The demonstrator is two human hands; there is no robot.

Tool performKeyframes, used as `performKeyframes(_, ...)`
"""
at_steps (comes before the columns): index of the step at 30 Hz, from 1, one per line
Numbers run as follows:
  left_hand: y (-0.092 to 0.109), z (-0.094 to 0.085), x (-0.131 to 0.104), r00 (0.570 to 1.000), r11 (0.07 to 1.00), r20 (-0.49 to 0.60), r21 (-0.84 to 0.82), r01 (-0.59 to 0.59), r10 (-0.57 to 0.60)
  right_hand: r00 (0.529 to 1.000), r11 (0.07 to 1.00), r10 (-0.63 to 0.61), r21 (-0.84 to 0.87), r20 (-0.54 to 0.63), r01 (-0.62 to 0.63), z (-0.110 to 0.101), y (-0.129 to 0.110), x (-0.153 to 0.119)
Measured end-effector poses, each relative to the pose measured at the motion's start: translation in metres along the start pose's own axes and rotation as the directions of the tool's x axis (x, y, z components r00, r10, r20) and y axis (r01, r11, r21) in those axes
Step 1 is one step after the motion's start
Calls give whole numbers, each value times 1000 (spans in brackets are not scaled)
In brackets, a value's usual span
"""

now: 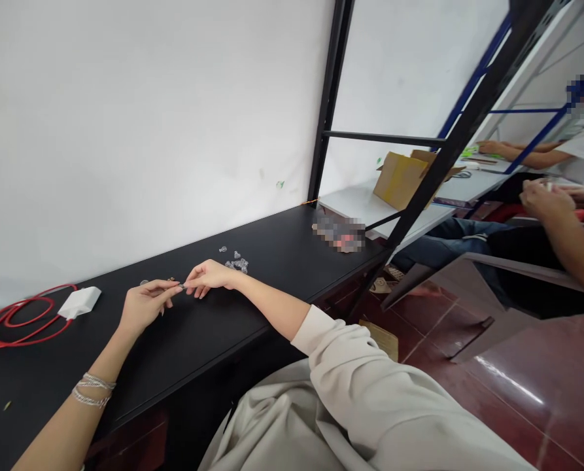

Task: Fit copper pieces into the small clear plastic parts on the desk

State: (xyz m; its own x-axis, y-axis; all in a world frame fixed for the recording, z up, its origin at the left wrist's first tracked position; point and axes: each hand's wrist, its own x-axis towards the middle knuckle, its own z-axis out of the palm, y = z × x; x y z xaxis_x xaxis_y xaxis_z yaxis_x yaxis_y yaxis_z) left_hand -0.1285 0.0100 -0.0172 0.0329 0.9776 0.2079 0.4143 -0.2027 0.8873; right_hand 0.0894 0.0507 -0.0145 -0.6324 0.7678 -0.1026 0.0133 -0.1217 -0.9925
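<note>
My left hand [146,302] is closed in a pinch over the black tabletop [208,340]. Opposite it, the fingertips of my right hand [210,276] are pinched too, almost touching those of the left. Between the two sets of fingertips is a small shiny piece [182,286], mostly covered and too small to name. Several small clear plastic pieces [237,264] lie loose on the tabletop just beyond my right hand. Another small clear piece [144,282] shows behind my left hand, partly hidden by it.
A white power adapter [80,302] with a coiled red cable [19,327] lies at the left. A blurred packet [339,234] rests at the right end, beside a black metal frame [325,104]. Beyond stands a cardboard box [402,180] on a white table. Other people's hands [549,199] are at far right.
</note>
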Motion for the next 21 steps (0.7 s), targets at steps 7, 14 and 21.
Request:
performKeyframes(7, 3, 3, -1, 1000, 1000, -25, -21, 5, -5, 999, 999, -33, -1, 27, 33, -1, 5, 5)
performKeyframes(14, 14, 11, 9, 1000, 992, -14, -125, 9, -11, 987, 992, -115, 32, -117, 119, 3, -6, -3)
performKeyframes(21, 36, 35, 42, 997, 976, 32, -206, 68, -63, 939, 968, -179, 118, -292, 221, -15, -3, 7)
